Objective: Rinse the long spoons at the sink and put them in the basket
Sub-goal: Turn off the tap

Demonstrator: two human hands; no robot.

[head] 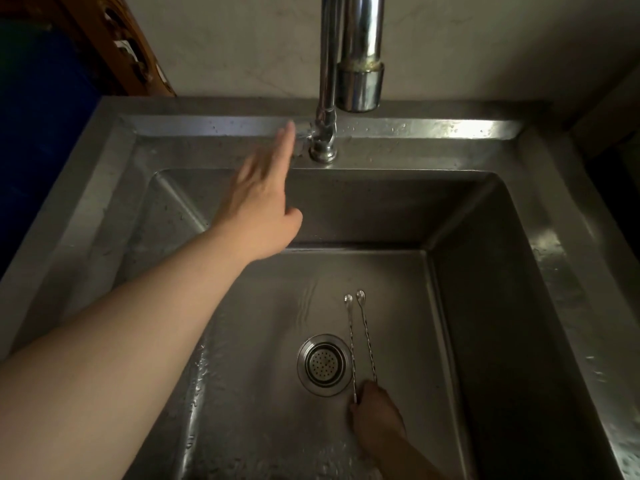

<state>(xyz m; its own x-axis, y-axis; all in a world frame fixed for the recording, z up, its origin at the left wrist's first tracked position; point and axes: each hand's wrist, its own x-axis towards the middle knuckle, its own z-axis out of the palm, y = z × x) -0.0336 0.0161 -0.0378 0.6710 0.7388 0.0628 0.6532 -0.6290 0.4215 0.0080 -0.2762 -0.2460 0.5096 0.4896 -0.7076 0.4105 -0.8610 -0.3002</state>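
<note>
Two long thin metal spoons (360,337) with twisted handles lie low in the steel sink (485,306), just right of the drain. Their small bowls point away from me. My right hand (375,410) is shut on their near ends, deep in the basin. My left hand (263,206) stretches out over the basin's back wall, fingers extended, with the fingertips at the small handle (304,133) by the foot of the tap (325,98). It holds nothing. No water falls from the spout (360,84). No basket is in view.
The round drain strainer (323,364) sits in the middle of the wet sink floor. The tap's spout hangs high over the basin. A pale wall stands behind, a carved wooden piece (128,46) at the upper left, and a dark blue surface (41,116) to the left.
</note>
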